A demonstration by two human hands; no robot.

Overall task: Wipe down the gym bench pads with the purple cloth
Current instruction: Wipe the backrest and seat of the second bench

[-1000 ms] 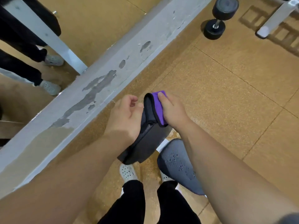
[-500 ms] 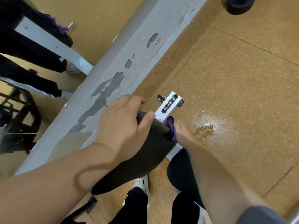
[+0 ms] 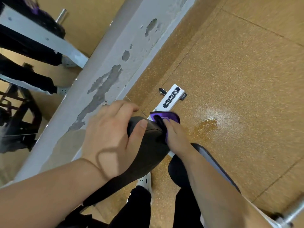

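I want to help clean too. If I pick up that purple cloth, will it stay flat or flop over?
It would probably flop. The purple cloth already bends around the edge of the black bench pad under the right hand, so it looks soft. It is likely light too, since it looks thin.

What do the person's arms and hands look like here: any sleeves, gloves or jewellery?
Both forearms are bare, with no sleeves in view. The left hand and right hand wear no gloves, and no rings or watch show. A thin dark looped line lies across the left wrist and back of the hand; whether it is a band or a shadow is unclear.
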